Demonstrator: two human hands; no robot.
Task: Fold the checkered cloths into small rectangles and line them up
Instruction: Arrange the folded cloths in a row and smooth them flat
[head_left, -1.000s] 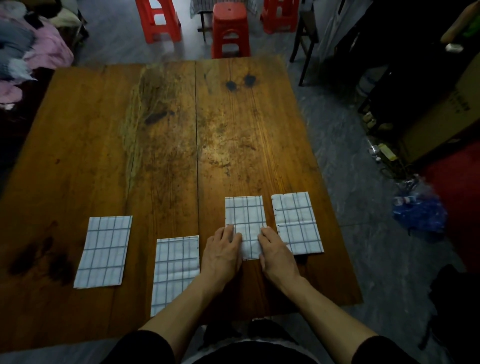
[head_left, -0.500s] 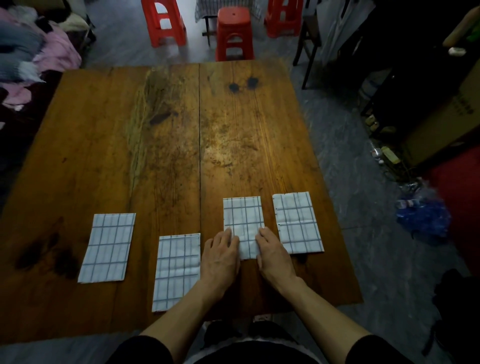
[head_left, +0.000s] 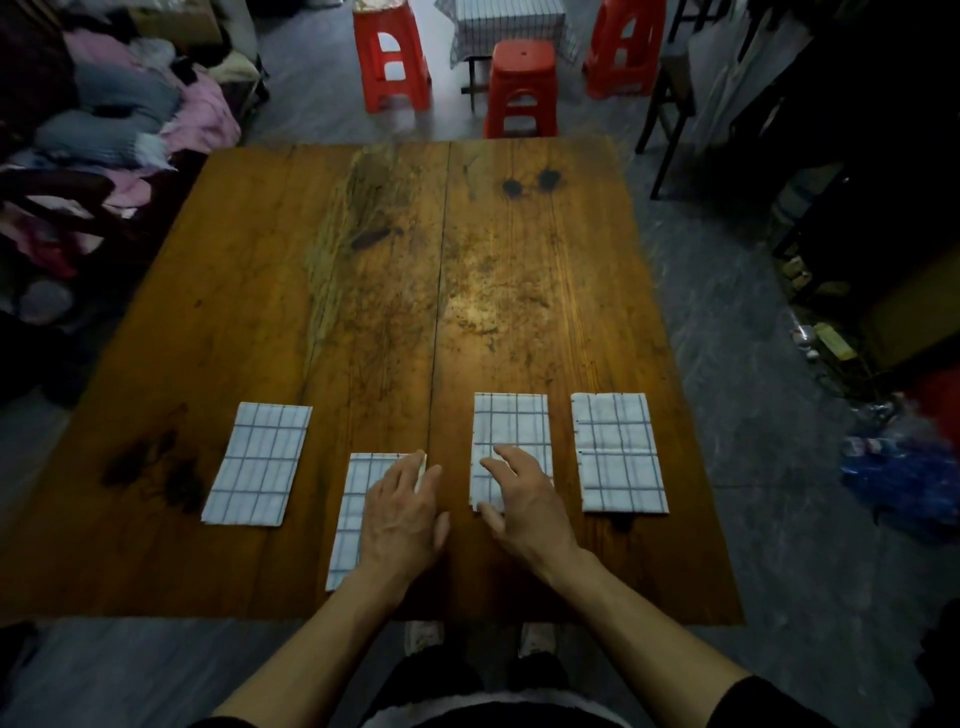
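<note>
Several folded white checkered cloths lie along the near part of the wooden table (head_left: 363, 291). The far-left cloth (head_left: 258, 464) and the far-right cloth (head_left: 617, 452) lie untouched. My left hand (head_left: 402, 512) rests flat, fingers spread, on the second cloth (head_left: 353, 512), which sits lower than the others, near the table's front edge. My right hand (head_left: 522, 496) lies open on the lower half of the third cloth (head_left: 511, 423). Neither hand grips anything.
Red plastic stools (head_left: 522, 88) and a small cloth-covered table stand beyond the far edge. A heap of clothes (head_left: 104, 135) fills the left side. Clutter and a blue bag (head_left: 904, 473) lie on the floor at the right.
My left hand has shifted left, off the third cloth and onto the second one. My right hand stays on the third cloth. The camera has tilted up a little.
</note>
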